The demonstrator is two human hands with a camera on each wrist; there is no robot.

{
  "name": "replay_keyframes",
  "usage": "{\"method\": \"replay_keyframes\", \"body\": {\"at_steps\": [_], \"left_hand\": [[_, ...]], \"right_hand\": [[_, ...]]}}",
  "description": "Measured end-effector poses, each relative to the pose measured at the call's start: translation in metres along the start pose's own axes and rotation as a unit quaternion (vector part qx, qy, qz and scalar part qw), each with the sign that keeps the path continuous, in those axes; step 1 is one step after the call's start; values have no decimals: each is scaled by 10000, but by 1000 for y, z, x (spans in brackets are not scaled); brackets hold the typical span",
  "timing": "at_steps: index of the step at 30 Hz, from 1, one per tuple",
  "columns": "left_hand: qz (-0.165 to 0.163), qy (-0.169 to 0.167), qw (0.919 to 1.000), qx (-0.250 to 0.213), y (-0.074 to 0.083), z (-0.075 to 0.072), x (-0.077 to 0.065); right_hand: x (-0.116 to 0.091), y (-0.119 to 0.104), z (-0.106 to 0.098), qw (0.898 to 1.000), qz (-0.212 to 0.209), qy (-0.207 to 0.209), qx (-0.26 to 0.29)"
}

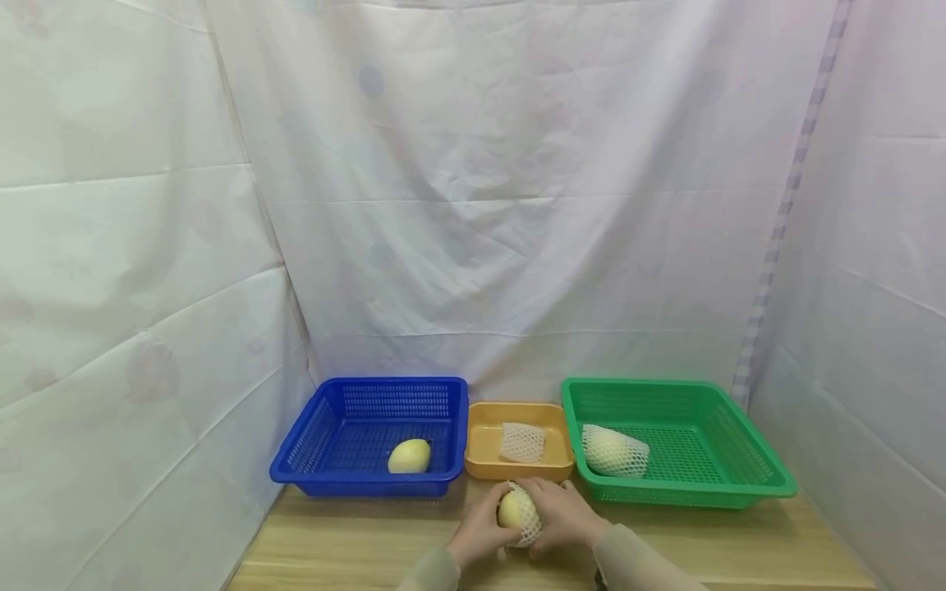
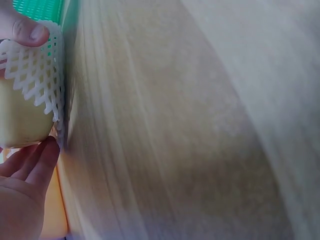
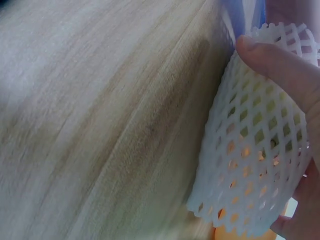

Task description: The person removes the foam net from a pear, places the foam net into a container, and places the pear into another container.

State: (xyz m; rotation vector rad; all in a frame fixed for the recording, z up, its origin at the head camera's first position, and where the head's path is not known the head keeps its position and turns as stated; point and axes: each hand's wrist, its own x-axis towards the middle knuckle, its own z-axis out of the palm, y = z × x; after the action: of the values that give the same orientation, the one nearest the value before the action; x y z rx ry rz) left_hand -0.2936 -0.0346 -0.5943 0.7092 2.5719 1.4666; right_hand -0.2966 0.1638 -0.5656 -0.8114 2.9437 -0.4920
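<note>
Between both hands, just in front of the orange tray (image 1: 484, 472): a pale yellow fruit (image 1: 508, 512), partly inside a white foam net (image 1: 529, 527), with the bare end toward the left. Cannot tell whether touching the surface (image 1: 355, 546) or just above it.

Could tear the net's thin strands with a hard tug from one side only; could also bunch or snag the mesh by dragging it askew over the round flank. Could lose the fruit through a slack hold at the bare, smooth-looking end, and send it rolling. Could bruise it by squeezing too hard, or nudge the orange tray with fingers so near its front wall.

Curved round from opposite sides, holding rather than spread wide: left hand (image 1: 480, 529) on the fruit's bare end, right hand (image 1: 565, 517) over the netted end, with thumb laid along the mesh. Low at the near side, with forearms slanting inward.

Farther out: a loose net (image 1: 522, 443) in the orange tray; leftward, a bare fruit (image 1: 410, 456) in the blue basket (image 1: 355, 484); rightward, a netted fruit (image 1: 616, 451) in the green basket (image 1: 687, 491).
</note>
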Motion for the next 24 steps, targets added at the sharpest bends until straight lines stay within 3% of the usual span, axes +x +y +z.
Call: {"method": "replay_keyframes", "body": {"at_steps": [7, 14, 18, 24], "left_hand": [[72, 24, 9994, 352, 2, -1, 0], [640, -22, 9906, 1210, 6, -8, -1], [1034, -162, 9756, 1931, 6, -10, 0], [1424, -251, 9398, 3096, 8, -9, 3]], "right_hand": [[1, 0, 3, 9999, 58, -66, 81], [3, 0, 2, 9998, 35, -100, 186], [3, 0, 1, 9994, 80, -151, 304], [3, 0, 0, 9989, 110, -232, 386]]}}
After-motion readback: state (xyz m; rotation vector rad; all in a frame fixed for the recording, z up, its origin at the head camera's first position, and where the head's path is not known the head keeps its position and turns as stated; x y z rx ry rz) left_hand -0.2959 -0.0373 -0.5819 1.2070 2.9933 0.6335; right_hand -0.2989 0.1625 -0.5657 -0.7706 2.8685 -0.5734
